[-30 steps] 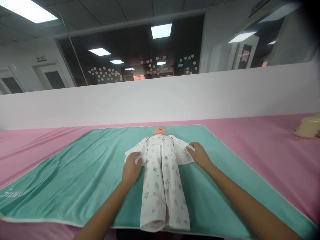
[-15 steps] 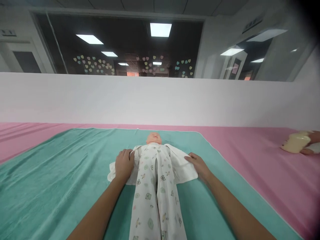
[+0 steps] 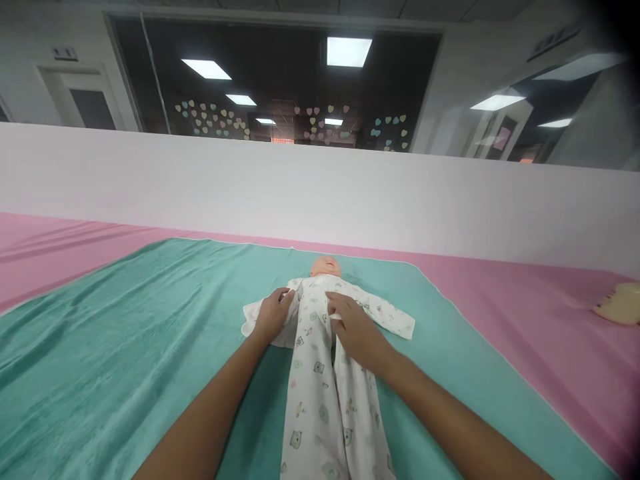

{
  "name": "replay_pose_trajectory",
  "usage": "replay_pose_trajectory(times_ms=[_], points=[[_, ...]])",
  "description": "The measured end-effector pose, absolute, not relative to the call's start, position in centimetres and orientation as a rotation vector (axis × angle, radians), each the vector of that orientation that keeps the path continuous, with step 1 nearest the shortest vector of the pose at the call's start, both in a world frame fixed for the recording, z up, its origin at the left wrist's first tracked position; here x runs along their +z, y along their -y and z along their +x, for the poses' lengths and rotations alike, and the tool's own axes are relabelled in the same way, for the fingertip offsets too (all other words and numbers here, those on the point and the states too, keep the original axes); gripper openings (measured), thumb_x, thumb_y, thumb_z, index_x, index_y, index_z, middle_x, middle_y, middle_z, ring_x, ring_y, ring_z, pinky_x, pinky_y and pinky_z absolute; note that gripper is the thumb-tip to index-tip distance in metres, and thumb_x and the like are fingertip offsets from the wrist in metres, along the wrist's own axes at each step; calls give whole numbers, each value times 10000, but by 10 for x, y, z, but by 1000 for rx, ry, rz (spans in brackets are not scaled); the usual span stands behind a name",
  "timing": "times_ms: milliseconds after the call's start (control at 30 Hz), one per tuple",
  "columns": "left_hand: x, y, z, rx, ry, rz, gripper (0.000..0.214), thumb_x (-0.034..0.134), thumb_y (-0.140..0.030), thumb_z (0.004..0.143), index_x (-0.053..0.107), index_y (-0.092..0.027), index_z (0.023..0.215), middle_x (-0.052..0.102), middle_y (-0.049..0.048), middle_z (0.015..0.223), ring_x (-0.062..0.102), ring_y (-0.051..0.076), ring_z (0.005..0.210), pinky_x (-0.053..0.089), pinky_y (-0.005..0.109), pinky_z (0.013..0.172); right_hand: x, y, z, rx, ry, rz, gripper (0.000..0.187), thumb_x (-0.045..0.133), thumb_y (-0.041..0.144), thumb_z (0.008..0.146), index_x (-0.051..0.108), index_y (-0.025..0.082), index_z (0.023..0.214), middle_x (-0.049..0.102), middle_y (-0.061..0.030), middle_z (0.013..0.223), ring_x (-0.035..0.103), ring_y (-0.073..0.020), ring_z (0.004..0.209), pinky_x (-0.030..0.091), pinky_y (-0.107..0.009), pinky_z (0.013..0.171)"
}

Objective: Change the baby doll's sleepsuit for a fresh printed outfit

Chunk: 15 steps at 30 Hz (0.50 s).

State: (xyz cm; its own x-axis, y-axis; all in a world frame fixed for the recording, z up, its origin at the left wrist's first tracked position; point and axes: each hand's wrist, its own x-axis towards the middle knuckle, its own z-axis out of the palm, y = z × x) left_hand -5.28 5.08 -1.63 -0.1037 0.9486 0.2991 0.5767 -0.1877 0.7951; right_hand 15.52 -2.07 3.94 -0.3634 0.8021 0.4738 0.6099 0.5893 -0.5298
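Observation:
A baby doll (image 3: pixel 326 266) lies on its back on a teal blanket (image 3: pixel 200 300), head toward the wall. White printed trousers (image 3: pixel 317 400) run down its legs toward me. A white baby shirt (image 3: pixel 393 319) with small animal prints lies around its upper body, the right sleeve spread outward. My right hand (image 3: pixel 356 333) is over the doll's chest, fingers bent and pinching the shirt's right front panel. At the doll's left side, my left hand (image 3: pixel 274 315) has its fingers curled on the shirt's other edge. My right hand hides part of the chest and waist.
A pink sheet (image 3: pixel 525 300) shows beyond the blanket on both sides. Part of a cream-coloured object (image 3: pixel 620 303) lies on it at the far right. Behind stands a low white wall (image 3: pixel 300 193) with windows above.
My right hand has moved left, bringing the shirt's right panel over the doll's chest; the printed sleeve now shows. My left hand stays at the other side. The view has shifted slightly.

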Motion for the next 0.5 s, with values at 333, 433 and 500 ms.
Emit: replay_pose_trajectory(times_ms=[333,433,500], points=[[2,-38,-49,1300,-1375,1379,371,495,-502,738,596,-158,832,605,26,761,533,148,663,403,237,588,-7,46,183,184,1754,-1220,206,429,141,776,504,222,950,506,-54,945,478,-204,873,439,-374,739],[23,-48,-38,1361,-1355,1403,352,496,-489,730,582,-152,784,559,11,708,495,126,627,379,217,549,-9,45,180,109,1821,-1070,220,367,59,760,496,211,853,505,-43,885,456,-197,874,401,-389,789],[42,-62,-29,1353,-1415,1464,318,492,-465,728,555,-153,717,501,-7,628,445,107,570,337,208,504,-9,46,180,88,1864,-1017,242,355,40,766,498,212,860,516,-42,895,452,-195,897,392,-392,809]])
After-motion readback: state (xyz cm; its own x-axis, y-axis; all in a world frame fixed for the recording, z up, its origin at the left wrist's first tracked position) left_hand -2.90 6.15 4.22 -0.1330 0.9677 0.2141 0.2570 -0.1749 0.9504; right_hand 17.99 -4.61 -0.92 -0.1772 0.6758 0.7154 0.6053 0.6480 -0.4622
